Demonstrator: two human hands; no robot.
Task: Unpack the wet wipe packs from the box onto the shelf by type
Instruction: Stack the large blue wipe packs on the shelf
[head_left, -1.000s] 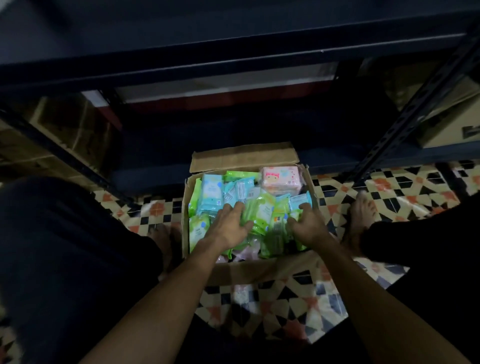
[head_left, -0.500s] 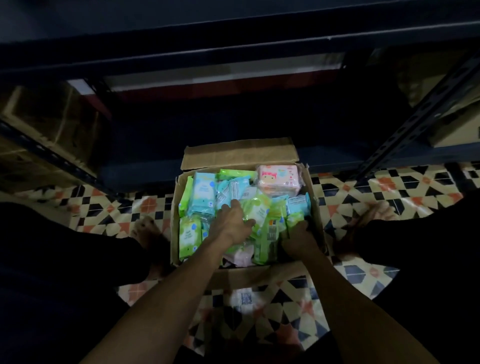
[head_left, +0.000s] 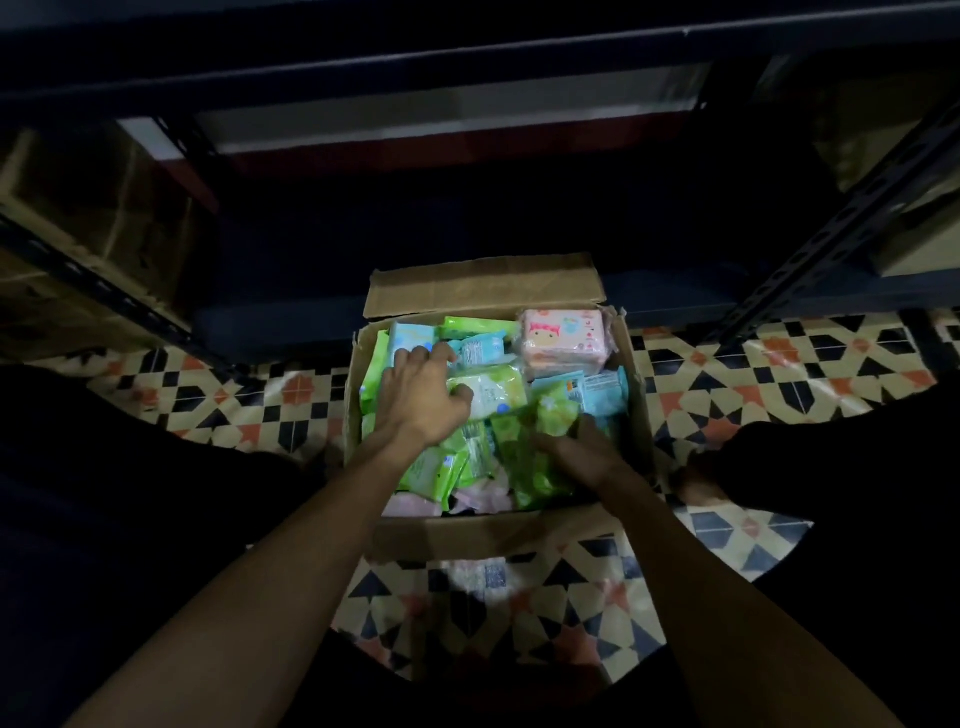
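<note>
— On the patterned tile floor (head_left: 727, 395), what is recorded?

— An open brown cardboard box (head_left: 636, 415) is seen standing just in front of the dark metal shelf unit (head_left: 467, 52). Its far flap (head_left: 483, 286) is folded back toward the shelf. The box is filled with loosely piled soft wet wipe packs in green, light blue and pink.

— How are the hands noted?

— Both are reached into the box. The left hand (head_left: 423, 395) is laid over the left-centre of the pile, fingers curled down; a pale green-and-white pack (head_left: 493, 389) is touched by its thumb side, and the light blue pack (head_left: 410, 338) at the far-left corner is touched by its fingertips. Whether either is actually gripped cannot be told. The right hand (head_left: 582, 452) is set lower, near the right wall, with fingers curled into the green packs (head_left: 535, 467); a green pack with a star mark (head_left: 556, 415) is seen just beyond it. A firm grasp cannot be confirmed in the dim light.

— Other packs?

— A large pink bundle with a cartoon face (head_left: 563, 338) is lodged in the far-right corner. Light blue packs (head_left: 597, 389) are stacked below it. Pale pink packs (head_left: 478, 499) are visible at the near edge, partly buried.

— Surroundings?

— Dark-clothed legs are seen at both sides, and a bare foot (head_left: 696, 483) is rested on the tiles right of the box.
</note>
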